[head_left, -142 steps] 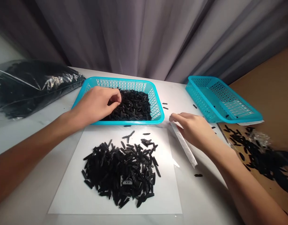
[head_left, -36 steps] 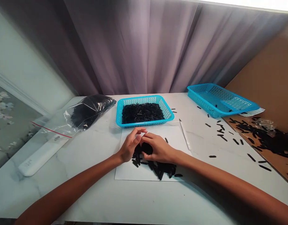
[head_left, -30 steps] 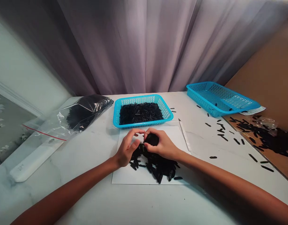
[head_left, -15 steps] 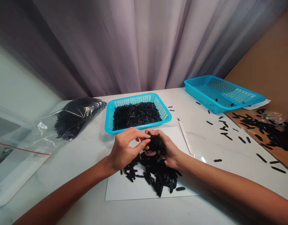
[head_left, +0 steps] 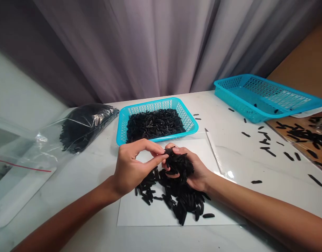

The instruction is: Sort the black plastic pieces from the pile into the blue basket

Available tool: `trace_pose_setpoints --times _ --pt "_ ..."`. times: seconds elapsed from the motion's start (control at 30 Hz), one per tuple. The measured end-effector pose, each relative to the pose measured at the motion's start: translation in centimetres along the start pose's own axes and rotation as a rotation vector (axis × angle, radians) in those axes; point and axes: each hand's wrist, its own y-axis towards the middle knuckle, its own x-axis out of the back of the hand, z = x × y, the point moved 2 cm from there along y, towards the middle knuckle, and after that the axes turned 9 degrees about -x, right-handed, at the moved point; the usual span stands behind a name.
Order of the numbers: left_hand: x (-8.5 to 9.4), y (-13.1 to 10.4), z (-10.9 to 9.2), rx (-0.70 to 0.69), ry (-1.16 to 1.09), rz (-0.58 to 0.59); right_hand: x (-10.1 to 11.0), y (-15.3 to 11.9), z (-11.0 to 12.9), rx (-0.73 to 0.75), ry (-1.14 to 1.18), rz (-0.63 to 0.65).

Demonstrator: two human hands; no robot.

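A clump of slim black pieces (head_left: 180,164) rests in my right hand (head_left: 199,168), its fingers curled around them. My left hand (head_left: 131,164) is closed in a pinch at the clump's left edge, thumb and forefinger on a black piece. Under both hands a loose pile of the same pieces (head_left: 189,201) lies on a white sheet (head_left: 140,217). Just behind stands a blue basket (head_left: 194,126) holding many more of them. What exactly the pieces are, I cannot tell.
A clear zip bag (head_left: 45,140) of black pieces lies at left. A white pencil-like tool (head_left: 215,150) sits right of the hands. Another blue basket (head_left: 255,117) stands at back right, with scattered pieces (head_left: 268,151) before it and brown board (head_left: 287,134) beyond.
The view has shifted slightly, so the right-hand basket and scattered pieces appear further right. My left hand keeps its pinch at the clump, and my right thumb now lies over the clump's top.
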Motion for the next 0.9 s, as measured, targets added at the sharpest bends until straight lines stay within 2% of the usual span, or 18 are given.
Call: trace_pose_setpoints --times 0.23,0.37,0.5,0.73,0.9 --pt "0.2 0.2 -0.9 -0.249 0.119 0.033 0.0 -0.3 -0.3 0.027 -0.122 0.05" --pt "0.4 0.1 -1.0 -0.332 0.19 0.072 -0.1 -0.4 -0.4 0.038 -0.166 0.017" --pt "0.5 0.0 -1.1 -0.315 0.21 0.099 -0.3 -0.7 -0.4 0.05 -0.205 -0.053" --pt "0.5 0.0 -1.2 -0.187 0.272 0.093 -0.5 -1.0 -0.4 0.084 -0.202 -0.098" --pt "0.3 -0.3 -1.0 -0.191 0.284 0.101 -0.5 -0.8 -0.5 0.102 -0.22 -0.149"
